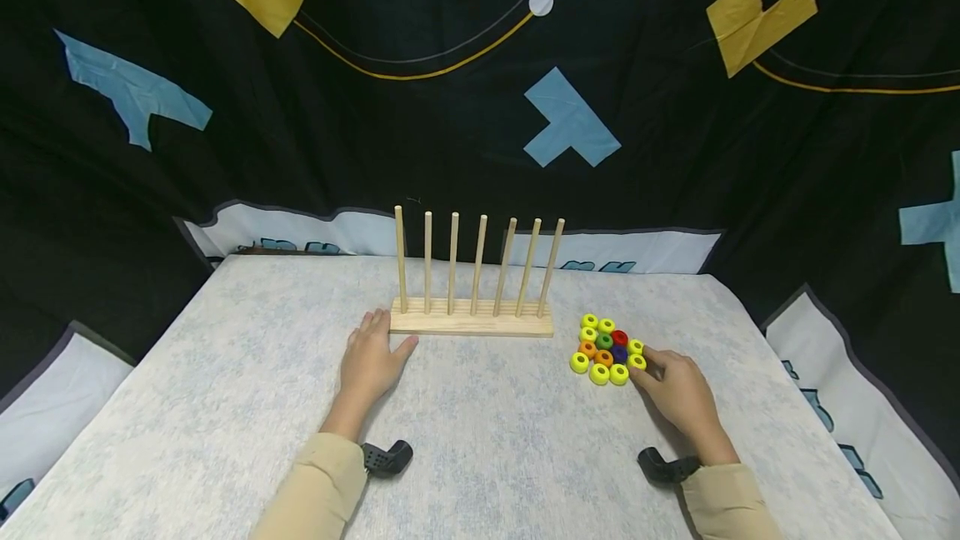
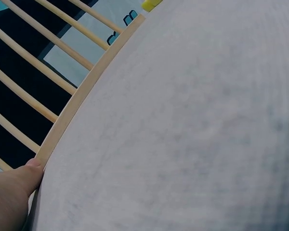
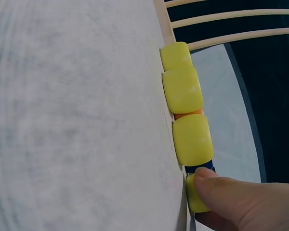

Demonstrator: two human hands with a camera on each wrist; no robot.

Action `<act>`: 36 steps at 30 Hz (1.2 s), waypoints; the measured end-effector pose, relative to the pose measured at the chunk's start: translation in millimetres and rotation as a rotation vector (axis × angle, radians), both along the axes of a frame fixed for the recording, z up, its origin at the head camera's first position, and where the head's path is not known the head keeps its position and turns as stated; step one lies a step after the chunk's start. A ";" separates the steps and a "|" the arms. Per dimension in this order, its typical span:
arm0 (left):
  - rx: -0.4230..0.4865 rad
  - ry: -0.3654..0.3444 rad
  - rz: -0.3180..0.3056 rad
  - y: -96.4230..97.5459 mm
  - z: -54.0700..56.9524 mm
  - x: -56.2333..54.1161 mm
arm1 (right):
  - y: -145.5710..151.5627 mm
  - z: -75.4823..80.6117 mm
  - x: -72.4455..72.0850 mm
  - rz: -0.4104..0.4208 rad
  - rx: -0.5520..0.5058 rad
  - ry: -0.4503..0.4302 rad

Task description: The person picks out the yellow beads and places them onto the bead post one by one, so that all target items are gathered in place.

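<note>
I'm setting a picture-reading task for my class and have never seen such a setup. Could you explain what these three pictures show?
There is no machine: a person works with a bare left hand and right hand. The wide picture comes from a camera on the head, looking forward and down; the two close ones come from wrist cameras, one per arm.

On the pale table stands a wooden rack with seven bare upright pegs. To its right lies a cluster of beads: yellow, orange, red, green and dark blue.

The left hand touches the rack's left end. The right hand pinches a yellow bead at the cluster's right edge.
</note>
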State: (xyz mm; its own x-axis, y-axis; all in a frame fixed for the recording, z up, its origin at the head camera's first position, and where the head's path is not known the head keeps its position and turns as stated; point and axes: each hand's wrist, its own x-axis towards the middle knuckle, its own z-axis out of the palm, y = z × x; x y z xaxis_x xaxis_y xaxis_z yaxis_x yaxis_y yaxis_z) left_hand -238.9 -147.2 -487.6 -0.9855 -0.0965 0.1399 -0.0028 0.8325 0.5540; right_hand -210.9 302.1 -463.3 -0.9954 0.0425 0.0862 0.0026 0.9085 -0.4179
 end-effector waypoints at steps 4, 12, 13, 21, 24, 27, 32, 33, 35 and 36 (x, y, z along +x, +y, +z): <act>-0.007 0.003 0.003 0.0 -1.2 -0.4 | 0.0 -0.8 0.6 -0.001 -0.002 0.002; -0.026 0.021 0.011 0.5 -2.7 0.0 | 0.4 -0.5 1.7 -0.006 -0.004 -0.001; -0.024 0.021 0.012 0.7 -3.0 0.4 | 0.5 -0.4 1.9 -0.004 -0.005 0.007; -0.036 0.031 0.014 0.6 -3.0 2.1 | 0.9 0.1 3.0 0.008 -0.020 0.076; -0.042 0.029 0.017 0.8 -3.1 2.3 | 1.2 0.3 3.3 0.005 -0.026 0.094; -0.046 0.030 0.021 1.2 -2.8 2.7 | 0.8 1.3 2.9 0.000 -0.042 0.106; -0.053 0.036 0.024 1.5 -2.8 3.2 | -2.3 3.5 -0.1 0.000 -0.085 0.117; -0.054 0.038 0.025 1.6 -2.9 3.3 | -3.2 4.1 -0.5 0.001 -0.090 0.119; -0.057 0.041 0.025 1.7 -3.4 3.2 | -5.0 5.5 -0.8 0.008 -0.103 0.134; -0.058 0.042 0.025 1.7 -3.5 3.4 | -6.2 6.3 -0.7 0.012 -0.108 0.142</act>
State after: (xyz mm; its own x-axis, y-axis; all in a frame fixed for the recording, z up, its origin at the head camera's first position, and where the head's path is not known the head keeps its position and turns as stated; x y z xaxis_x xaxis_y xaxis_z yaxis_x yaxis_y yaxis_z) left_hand -235.5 -145.5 -491.1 -0.9760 -0.1116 0.1872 -0.0019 0.8632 0.5048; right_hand -211.6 295.8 -457.0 -0.9739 0.0477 0.2218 -0.0739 0.8577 -0.5088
